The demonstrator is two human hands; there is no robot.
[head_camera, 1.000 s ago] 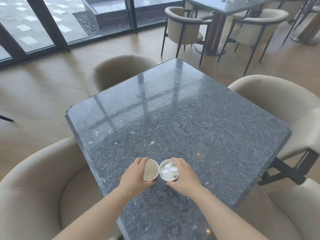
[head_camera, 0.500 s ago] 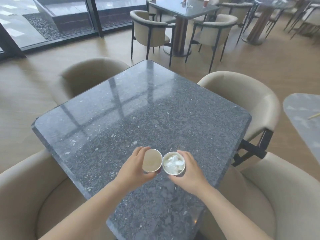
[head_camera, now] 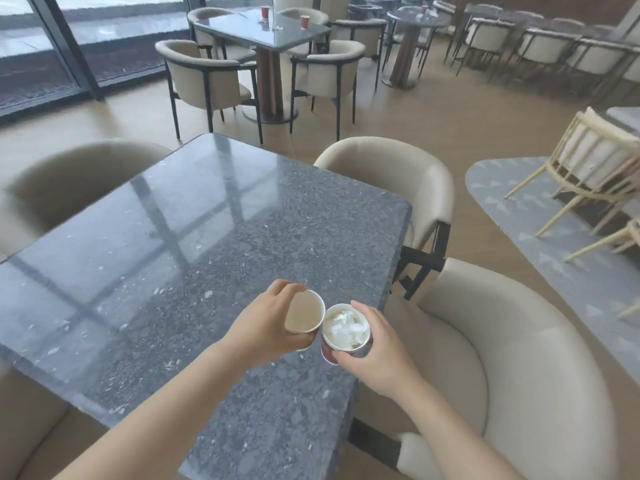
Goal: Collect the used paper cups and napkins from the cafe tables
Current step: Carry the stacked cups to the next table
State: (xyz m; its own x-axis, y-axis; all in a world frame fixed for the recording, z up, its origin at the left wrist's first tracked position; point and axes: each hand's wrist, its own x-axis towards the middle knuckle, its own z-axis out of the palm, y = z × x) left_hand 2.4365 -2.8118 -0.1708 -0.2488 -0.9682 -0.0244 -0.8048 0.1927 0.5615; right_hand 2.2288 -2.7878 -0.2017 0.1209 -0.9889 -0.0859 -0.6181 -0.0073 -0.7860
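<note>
Here, right fingers [head_camera: 367, 313] wrap the napkin-filled cup [head_camera: 328, 351] wall.

Two paper cups held side by side, rims almost touching. The empty paper cup [head_camera: 304, 315], gripped by the left hand [head_camera: 266, 323], tilts to show a plain tan inside. The red-sided cup [head_camera: 346, 332], gripped by the right hand [head_camera: 377, 355], sits upright, stuffed with crumpled white napkins [head_camera: 348, 328]. On a far table [head_camera: 294, 38] stand two red cups [head_camera: 265, 12] [head_camera: 304, 21], well apart, with a small white napkin [head_camera: 278, 28] between them.
</note>
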